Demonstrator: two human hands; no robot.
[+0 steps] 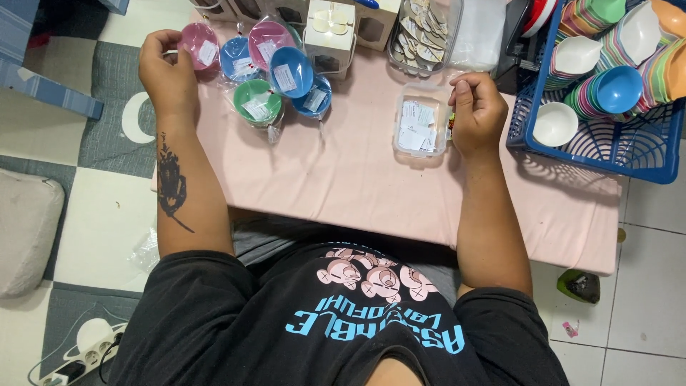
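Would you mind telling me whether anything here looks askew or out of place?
Nothing looks spilled or broken. The wrapped bowls beside the left hand lie in a loose, overlapping heap, and a dark lump sits on the floor by the table.

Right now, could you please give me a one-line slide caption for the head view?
Left hand beside bagged bowls, right hand next to a clear box on a pink table.

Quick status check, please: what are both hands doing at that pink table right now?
Left hand curled beside a pink wrapped bowl; grip unclear. Right hand closed next to a clear box of labels. Blue basket of bowls at right, nothing blocking.
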